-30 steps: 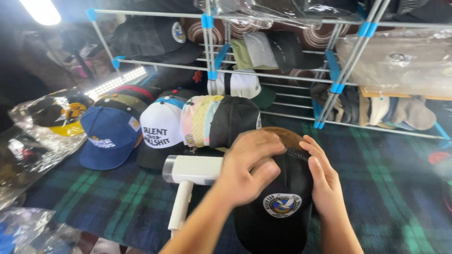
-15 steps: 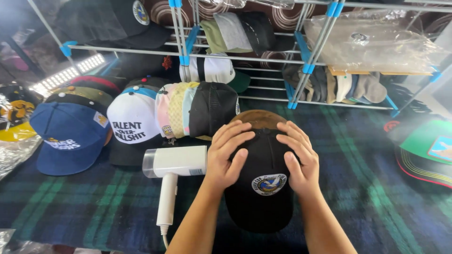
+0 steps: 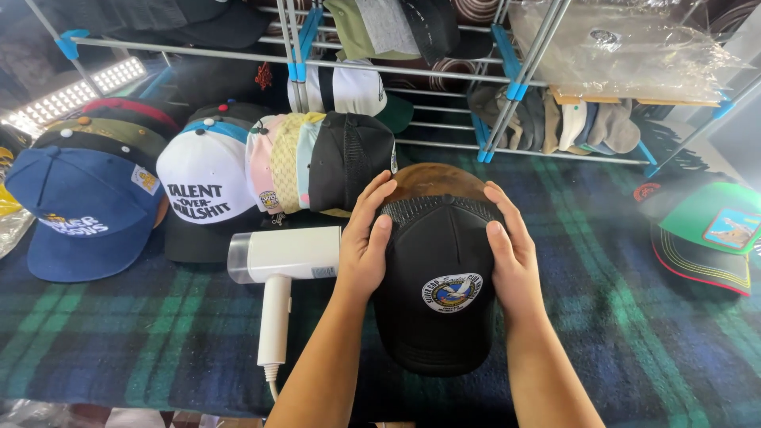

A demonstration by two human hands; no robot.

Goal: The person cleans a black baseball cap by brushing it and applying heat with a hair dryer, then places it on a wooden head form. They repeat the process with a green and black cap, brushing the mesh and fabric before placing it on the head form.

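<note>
1. On the table [image 3: 634,333], spread with a dark blue and green plaid cloth, my two hands cup a black trucker cap [image 3: 438,293] from either side.
2. My left hand [image 3: 366,247] lies flat against the cap's left flank, its grip loose and spread: fingers fanned up toward the mesh back, thumb resting on the front panel.
3. My right hand [image 3: 511,257] mirrors it on the right flank, fingers together and long, thumb on the crown. Neither grip pinches; both press lightly on the cap.
4. The cap lies with its long axis running away from me: the round embroidered patch [image 3: 452,293] on the front panel faces up and sits toward me, the mesh back points toward the wire rack [image 3: 507,79].
5. A brown rounded surface [image 3: 432,181] shows just beyond the mesh, touching the cap; I cannot tell what it is.
6. Just left of my left hand lies a white handheld steamer [image 3: 281,257], handle pointing toward me.
7. Beyond it a row of caps stands nested, with a white-fronted cap [image 3: 204,190] and a blue cap [image 3: 83,214] further left.
</note>
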